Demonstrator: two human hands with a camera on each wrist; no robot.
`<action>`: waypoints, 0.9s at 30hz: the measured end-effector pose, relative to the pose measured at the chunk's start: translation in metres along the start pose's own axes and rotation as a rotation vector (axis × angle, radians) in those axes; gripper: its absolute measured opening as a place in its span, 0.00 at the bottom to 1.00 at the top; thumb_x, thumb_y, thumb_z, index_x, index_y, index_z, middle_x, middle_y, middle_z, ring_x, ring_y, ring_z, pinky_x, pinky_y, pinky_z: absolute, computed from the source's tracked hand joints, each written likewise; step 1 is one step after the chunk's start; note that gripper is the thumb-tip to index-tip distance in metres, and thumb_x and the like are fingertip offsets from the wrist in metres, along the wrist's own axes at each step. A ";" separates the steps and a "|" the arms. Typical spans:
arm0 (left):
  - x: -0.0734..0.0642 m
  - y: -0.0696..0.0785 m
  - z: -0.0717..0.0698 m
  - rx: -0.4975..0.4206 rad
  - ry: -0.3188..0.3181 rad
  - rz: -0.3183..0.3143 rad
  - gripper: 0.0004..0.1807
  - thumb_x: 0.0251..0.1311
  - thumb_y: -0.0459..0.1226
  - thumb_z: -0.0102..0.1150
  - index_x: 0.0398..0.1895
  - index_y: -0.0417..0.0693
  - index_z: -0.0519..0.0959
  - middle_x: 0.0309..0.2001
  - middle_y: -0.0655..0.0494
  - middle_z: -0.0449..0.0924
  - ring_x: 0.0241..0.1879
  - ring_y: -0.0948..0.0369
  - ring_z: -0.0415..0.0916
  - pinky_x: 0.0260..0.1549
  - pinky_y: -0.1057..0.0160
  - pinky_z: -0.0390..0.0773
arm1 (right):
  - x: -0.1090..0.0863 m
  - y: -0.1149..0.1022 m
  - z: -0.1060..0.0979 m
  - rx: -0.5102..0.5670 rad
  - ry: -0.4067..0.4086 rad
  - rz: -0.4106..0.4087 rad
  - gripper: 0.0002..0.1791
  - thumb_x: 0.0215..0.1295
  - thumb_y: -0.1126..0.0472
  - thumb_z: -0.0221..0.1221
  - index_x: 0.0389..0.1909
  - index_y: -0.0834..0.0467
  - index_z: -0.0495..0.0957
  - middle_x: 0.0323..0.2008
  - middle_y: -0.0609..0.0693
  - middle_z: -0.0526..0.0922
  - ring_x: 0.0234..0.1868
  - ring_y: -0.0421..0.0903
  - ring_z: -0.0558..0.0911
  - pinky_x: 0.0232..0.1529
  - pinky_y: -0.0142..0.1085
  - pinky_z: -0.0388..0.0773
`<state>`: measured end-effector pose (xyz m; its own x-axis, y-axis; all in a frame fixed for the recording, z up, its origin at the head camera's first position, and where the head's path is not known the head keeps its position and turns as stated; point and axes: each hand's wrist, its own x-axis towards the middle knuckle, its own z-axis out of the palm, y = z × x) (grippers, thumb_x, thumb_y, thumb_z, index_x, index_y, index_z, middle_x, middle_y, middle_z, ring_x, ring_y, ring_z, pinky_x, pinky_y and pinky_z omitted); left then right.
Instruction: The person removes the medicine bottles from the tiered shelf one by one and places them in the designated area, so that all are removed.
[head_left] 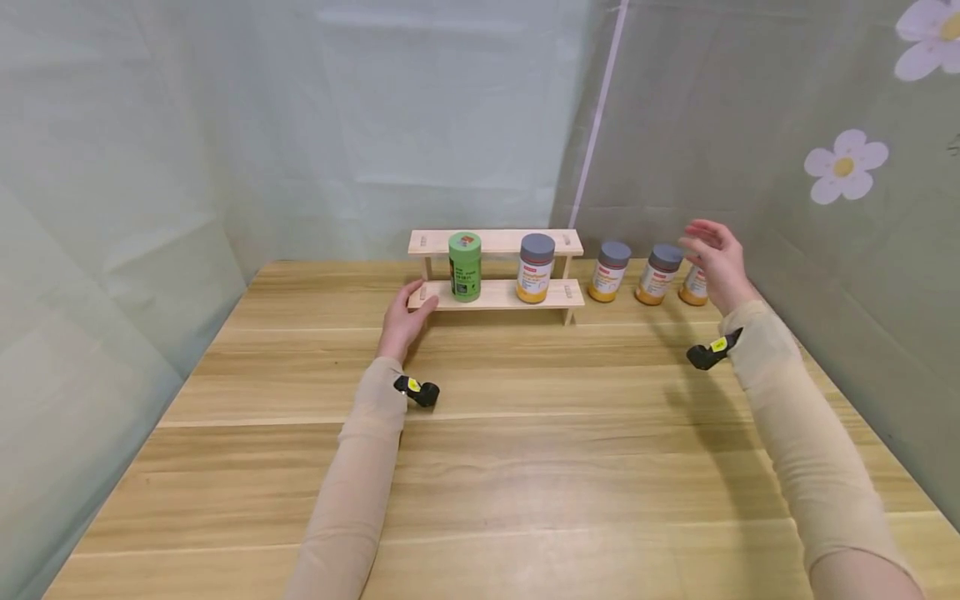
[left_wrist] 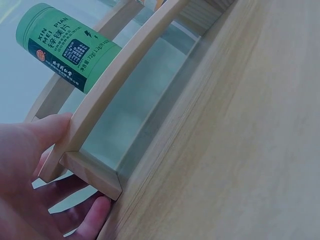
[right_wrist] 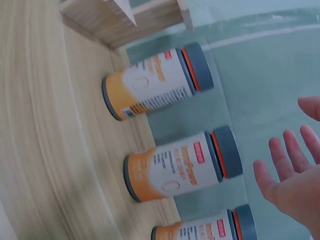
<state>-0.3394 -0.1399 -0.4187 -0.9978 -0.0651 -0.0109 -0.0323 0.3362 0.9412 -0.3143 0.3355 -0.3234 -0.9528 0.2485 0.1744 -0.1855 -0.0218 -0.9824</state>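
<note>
My left hand (head_left: 402,319) holds the left end of a small two-tier wooden rack (head_left: 491,293). In the left wrist view, its thumb lies on the lower shelf's edge and its fingers reach around the end by the leg. Upright on that lower shelf stand a green canister (head_left: 465,268) and, to its right, a supplement bottle (head_left: 536,271) with a grey lid. My right hand (head_left: 718,260) hovers empty, fingers loosely bent, near the lids of three similar bottles on the table: a left one (head_left: 608,272), a middle one (right_wrist: 175,167) and a right one (head_left: 694,284), which the hand partly covers.
The three bottles stand in a row to the right of the rack. A wood-grain table (head_left: 525,433) carries everything. Pale fabric (head_left: 450,108) hangs behind the table, and a grey-green side sheet with white flowers (head_left: 845,167) borders its right edge.
</note>
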 end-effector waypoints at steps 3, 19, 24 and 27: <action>0.000 0.000 -0.001 0.001 0.002 0.000 0.32 0.66 0.48 0.57 0.72 0.57 0.62 0.76 0.53 0.54 0.76 0.53 0.50 0.76 0.53 0.51 | -0.002 0.001 0.006 -0.042 -0.025 -0.014 0.18 0.66 0.61 0.61 0.55 0.51 0.70 0.46 0.35 0.76 0.49 0.31 0.73 0.54 0.28 0.72; 0.001 0.002 -0.002 -0.008 0.005 0.013 0.32 0.66 0.47 0.57 0.72 0.56 0.62 0.76 0.52 0.54 0.76 0.52 0.49 0.76 0.52 0.50 | -0.001 0.019 0.033 -0.092 -0.081 -0.048 0.20 0.66 0.61 0.60 0.57 0.52 0.70 0.50 0.40 0.78 0.51 0.33 0.73 0.50 0.23 0.71; 0.001 0.000 -0.001 0.002 -0.003 0.006 0.32 0.66 0.48 0.56 0.72 0.57 0.62 0.76 0.53 0.54 0.76 0.53 0.50 0.76 0.52 0.51 | -0.003 0.024 0.042 -0.032 -0.104 -0.063 0.22 0.65 0.64 0.60 0.59 0.58 0.69 0.46 0.39 0.79 0.47 0.33 0.76 0.47 0.22 0.74; 0.000 0.000 -0.001 -0.005 -0.005 -0.001 0.32 0.66 0.48 0.56 0.72 0.57 0.62 0.76 0.53 0.54 0.76 0.53 0.49 0.76 0.52 0.50 | -0.005 0.025 0.049 -0.023 -0.116 -0.079 0.20 0.65 0.64 0.60 0.57 0.58 0.70 0.44 0.38 0.80 0.46 0.32 0.77 0.45 0.22 0.75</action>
<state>-0.3398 -0.1410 -0.4183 -0.9981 -0.0609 -0.0136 -0.0331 0.3315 0.9429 -0.3264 0.2867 -0.3459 -0.9572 0.1345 0.2564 -0.2567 0.0155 -0.9664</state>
